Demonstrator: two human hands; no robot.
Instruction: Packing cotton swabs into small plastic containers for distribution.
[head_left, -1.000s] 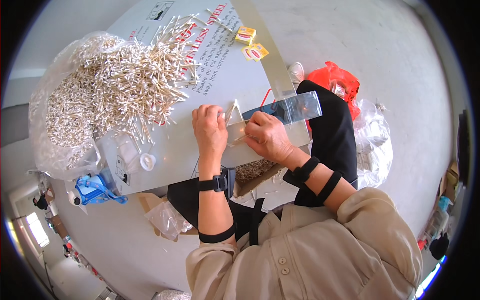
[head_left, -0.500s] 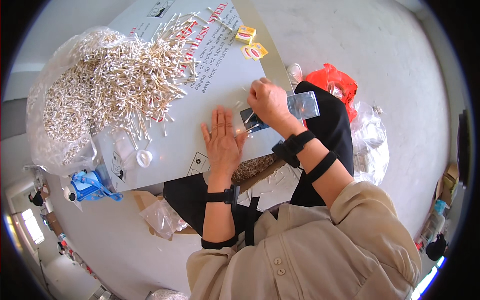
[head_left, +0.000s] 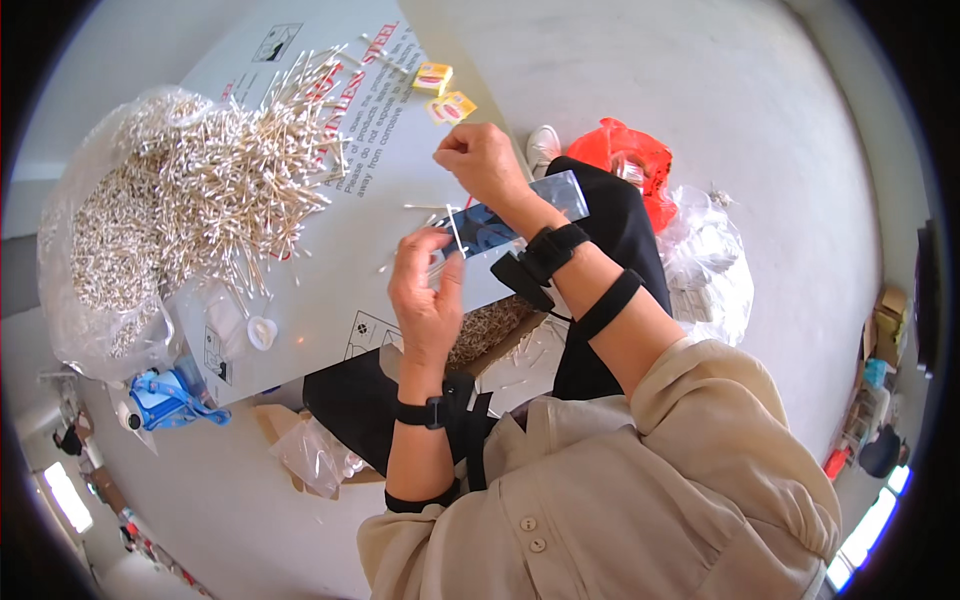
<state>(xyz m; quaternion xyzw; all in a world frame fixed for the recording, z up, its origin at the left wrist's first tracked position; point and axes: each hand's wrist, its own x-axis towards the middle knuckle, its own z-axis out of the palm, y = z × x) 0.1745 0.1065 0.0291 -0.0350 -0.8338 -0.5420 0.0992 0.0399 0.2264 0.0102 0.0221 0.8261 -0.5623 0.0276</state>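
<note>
Covering cardboard worktop (head_left: 330, 290): cotton swabs (head_left: 200, 190)

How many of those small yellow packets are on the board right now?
2. Both small yellow packets lie side by side at the far edge of the white cardboard sheet: one farther away, the other just nearer, beyond the right hand. The cotton swab pile could hide more.

- The cotton swabs (head_left: 215, 185) look matt, with pale wooden stems.
- Beneath them, the cardboard sheet (head_left: 370, 240) is smooth and grey.
- Left of them, a clear plastic bag (head_left: 75, 250) shines glossy.
</note>
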